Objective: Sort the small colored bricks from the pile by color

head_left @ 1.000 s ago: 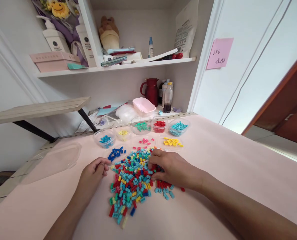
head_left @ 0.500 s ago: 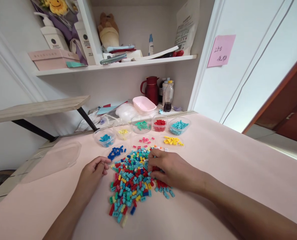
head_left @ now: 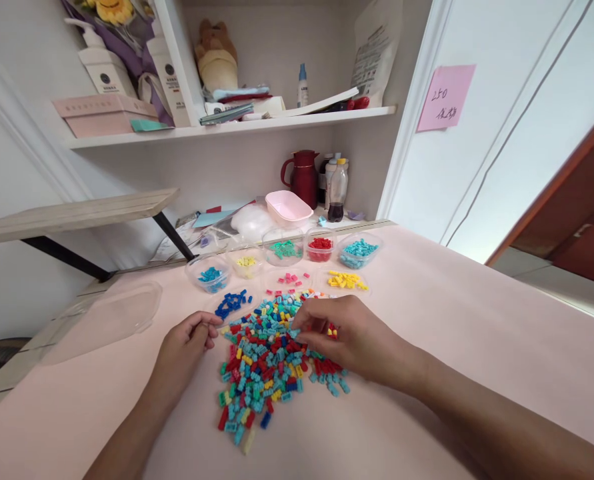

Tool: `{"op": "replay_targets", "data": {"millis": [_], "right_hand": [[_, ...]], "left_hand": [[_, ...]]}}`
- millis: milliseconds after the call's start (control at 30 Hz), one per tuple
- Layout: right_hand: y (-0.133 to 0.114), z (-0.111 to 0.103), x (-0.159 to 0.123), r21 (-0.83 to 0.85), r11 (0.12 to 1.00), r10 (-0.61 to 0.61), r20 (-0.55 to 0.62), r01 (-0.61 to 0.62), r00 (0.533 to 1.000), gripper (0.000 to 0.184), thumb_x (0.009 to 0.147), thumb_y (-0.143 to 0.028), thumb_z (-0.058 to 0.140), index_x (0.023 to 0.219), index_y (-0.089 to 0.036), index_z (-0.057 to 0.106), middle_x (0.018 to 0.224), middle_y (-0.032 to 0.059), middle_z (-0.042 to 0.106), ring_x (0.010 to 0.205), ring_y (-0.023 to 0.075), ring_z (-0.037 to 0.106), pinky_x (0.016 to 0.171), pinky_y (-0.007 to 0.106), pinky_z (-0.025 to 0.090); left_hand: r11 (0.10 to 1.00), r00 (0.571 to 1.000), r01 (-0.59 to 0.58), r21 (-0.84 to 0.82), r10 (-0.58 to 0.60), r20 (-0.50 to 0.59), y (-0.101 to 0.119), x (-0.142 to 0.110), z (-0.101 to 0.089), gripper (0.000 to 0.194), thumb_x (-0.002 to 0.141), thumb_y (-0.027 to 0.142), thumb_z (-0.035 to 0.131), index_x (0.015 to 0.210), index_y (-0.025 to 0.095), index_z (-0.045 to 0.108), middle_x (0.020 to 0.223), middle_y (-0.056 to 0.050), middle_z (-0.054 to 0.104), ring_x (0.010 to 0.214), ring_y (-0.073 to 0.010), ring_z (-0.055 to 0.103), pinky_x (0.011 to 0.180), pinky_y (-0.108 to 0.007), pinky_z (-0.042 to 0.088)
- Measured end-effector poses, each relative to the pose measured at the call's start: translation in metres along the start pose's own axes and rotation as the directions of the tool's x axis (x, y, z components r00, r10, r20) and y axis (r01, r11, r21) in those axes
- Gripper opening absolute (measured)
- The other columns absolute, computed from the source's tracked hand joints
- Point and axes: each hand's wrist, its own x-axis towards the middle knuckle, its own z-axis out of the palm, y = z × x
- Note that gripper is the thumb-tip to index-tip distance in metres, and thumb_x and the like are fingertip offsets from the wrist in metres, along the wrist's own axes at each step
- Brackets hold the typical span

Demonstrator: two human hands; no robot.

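A loose heap of small toy building bricks (head_left: pixel 264 357) in many colours lies on the pink tabletop. Above its right side is my right hand (head_left: pixel 347 337), thumb and fingertips pinched on a light blue brick (head_left: pixel 295 333), which they partly cover. At the heap's left edge rests my left hand (head_left: pixel 191 340), fingers curled and thumb against them; the inside of the grip is hidden. Just beyond its fingertips, dark blue bricks (head_left: pixel 233 304) lie on a clear lid. Pink bricks (head_left: pixel 291 280) and yellow bricks (head_left: pixel 347 280) sit on shallow clear lids behind the heap.
Clear tubs at the back hold blue (head_left: pixel 211 279), pale yellow (head_left: pixel 246 265), green (head_left: pixel 283 249), red (head_left: pixel 320 249) and light blue bricks (head_left: pixel 359 251). A large clear lid (head_left: pixel 121 310) lies left. Behind stand a pink basin (head_left: pixel 289 208), a red jug (head_left: pixel 304 180) and a bottle (head_left: pixel 337 193).
My right hand has lifted slightly from the heap, its thumb and fingers now pinching a light blue brick. My left hand stays in place.
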Motion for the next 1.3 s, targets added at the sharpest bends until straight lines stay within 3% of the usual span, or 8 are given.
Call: {"op": "replay_targets", "data": {"millis": [200, 800, 1000, 1133, 1300], "right_hand": [[0.000, 0.000, 0.000, 0.165, 0.986, 0.039, -0.035, -0.033, 0.999, 0.006, 0.080, -0.018, 0.060, 0.086, -0.019, 0.061, 0.071, -0.0009, 0.064, 0.062, 0.0105, 0.058, 0.058, 0.021, 0.045], [-0.008, 0.002, 0.001, 0.189, 0.981, 0.064, -0.043, -0.054, 0.997, 0.009, 0.076, -0.011, 0.060, 0.081, -0.019, 0.060, 0.074, -0.0007, 0.060, 0.061, 0.0096, 0.054, 0.057, 0.021, 0.044], [-0.011, 0.002, 0.000, 0.272, 0.953, 0.143, -0.028, -0.130, 0.989, 0.008, 0.077, -0.016, 0.063, 0.082, -0.020, 0.057, 0.069, -0.0023, 0.058, 0.060, 0.0098, 0.054, 0.056, 0.022, 0.044], [-0.008, 0.006, -0.001, 0.442, 0.873, 0.207, 0.050, -0.207, 0.977, 0.009, 0.079, -0.019, 0.062, 0.085, -0.021, 0.055, 0.066, -0.0034, 0.058, 0.058, 0.0097, 0.055, 0.054, 0.022, 0.043], [-0.001, 0.013, 0.000, 0.709, 0.660, 0.242, 0.112, -0.248, 0.964, 0.013, 0.077, -0.015, 0.062, 0.080, -0.020, 0.051, 0.068, -0.0034, 0.060, 0.063, 0.0124, 0.062, 0.052, 0.022, 0.044]], "left_hand": [[1.000, 1.000, -0.013, 0.023, 0.013, 0.003, -0.001, 0.000, -0.001, 0.025, 0.074, 0.035, 0.047, 0.081, 0.019, 0.065, 0.071, -0.001, 0.058, 0.064, -0.0128, 0.053, 0.060, -0.024, 0.043], [0.999, 1.000, 0.012, 0.039, -0.013, 0.029, -0.001, 0.000, 0.000, 0.024, 0.074, 0.031, 0.045, 0.084, 0.020, 0.063, 0.073, 0.000, 0.057, 0.066, -0.0129, 0.052, 0.063, -0.025, 0.041], [0.999, 1.000, 0.009, 0.034, -0.009, 0.014, -0.002, 0.001, 0.000, 0.024, 0.074, 0.032, 0.046, 0.084, 0.019, 0.064, 0.073, -0.001, 0.058, 0.066, -0.0139, 0.052, 0.063, -0.026, 0.041], [0.999, 1.000, 0.015, 0.031, -0.015, 0.009, -0.004, 0.002, 0.000, 0.025, 0.075, 0.034, 0.046, 0.084, 0.019, 0.064, 0.072, -0.001, 0.058, 0.065, -0.0138, 0.053, 0.063, -0.026, 0.042], [0.999, 1.000, 0.020, 0.027, -0.021, 0.011, -0.005, 0.003, 0.000, 0.025, 0.075, 0.035, 0.048, 0.085, 0.019, 0.064, 0.073, 0.000, 0.059, 0.066, -0.0136, 0.053, 0.062, -0.026, 0.042]]}}
